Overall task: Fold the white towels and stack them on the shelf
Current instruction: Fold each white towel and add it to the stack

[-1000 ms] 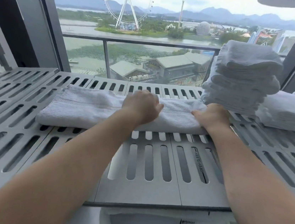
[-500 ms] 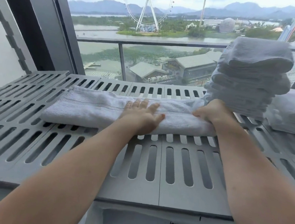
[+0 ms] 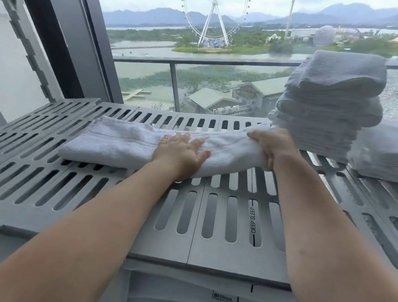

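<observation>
L grip (image 3: 180,154) flat on towel (image 3: 116,142), R grip (image 3: 274,145) pinches its end.

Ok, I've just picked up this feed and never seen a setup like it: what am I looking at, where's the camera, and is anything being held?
No machine here: the two grips are a person's bare hands, and the single picture comes from a camera worn on their head, looking forward and down. The left grip lies flat, pressing the middle of a long white towel on a slatted grey shelf. The right grip is curled round the towel's right end. Behind it stands a tall stack of folded towels, with another pile to its right.
</observation>
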{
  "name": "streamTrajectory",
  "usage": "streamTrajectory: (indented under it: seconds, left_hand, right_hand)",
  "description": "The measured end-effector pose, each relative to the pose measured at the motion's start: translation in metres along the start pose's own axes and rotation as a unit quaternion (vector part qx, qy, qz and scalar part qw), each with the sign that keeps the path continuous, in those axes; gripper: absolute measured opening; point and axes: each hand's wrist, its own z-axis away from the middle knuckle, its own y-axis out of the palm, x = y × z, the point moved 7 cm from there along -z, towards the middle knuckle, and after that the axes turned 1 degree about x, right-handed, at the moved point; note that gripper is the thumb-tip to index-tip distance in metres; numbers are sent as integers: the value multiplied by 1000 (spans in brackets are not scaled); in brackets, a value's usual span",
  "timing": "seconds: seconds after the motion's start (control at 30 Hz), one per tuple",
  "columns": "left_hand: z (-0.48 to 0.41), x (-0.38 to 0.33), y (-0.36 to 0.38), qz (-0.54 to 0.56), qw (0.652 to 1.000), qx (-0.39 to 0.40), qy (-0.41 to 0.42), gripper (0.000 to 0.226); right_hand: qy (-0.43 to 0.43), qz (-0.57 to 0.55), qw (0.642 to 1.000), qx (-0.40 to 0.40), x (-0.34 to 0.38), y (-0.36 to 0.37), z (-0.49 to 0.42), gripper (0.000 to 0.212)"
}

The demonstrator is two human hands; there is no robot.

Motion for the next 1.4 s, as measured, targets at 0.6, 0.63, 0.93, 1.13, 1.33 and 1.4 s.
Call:
streamTrajectory:
  seconds: [0.6,0.63,0.93,1.13,1.33,1.4]
  left_hand:
    - [21,94,0,26,995,81,-50,67]
    - [20,98,-6,35,996,74,-26,66]
    - [20,171,-4,23,997,64,38,68]
    - [10,233,-31,51,999,-4,17,52]
    - [13,269,-20,426,904,-8,-45,48]
    - [13,280,-12,559,827,-4,-68,57]
  right_hand:
    - [-100,-142,981,81,76,96,44,14]
    - [-108,-121,984,74,81,106,45,14]
    - [-145,3,989,12,105,192,58,20]
    - [-120,21,993,10,108,243,67,15]
    - [-137,110,984,31,117,308,80,16]
    - [-147,166,974,45,120,328,82,15]
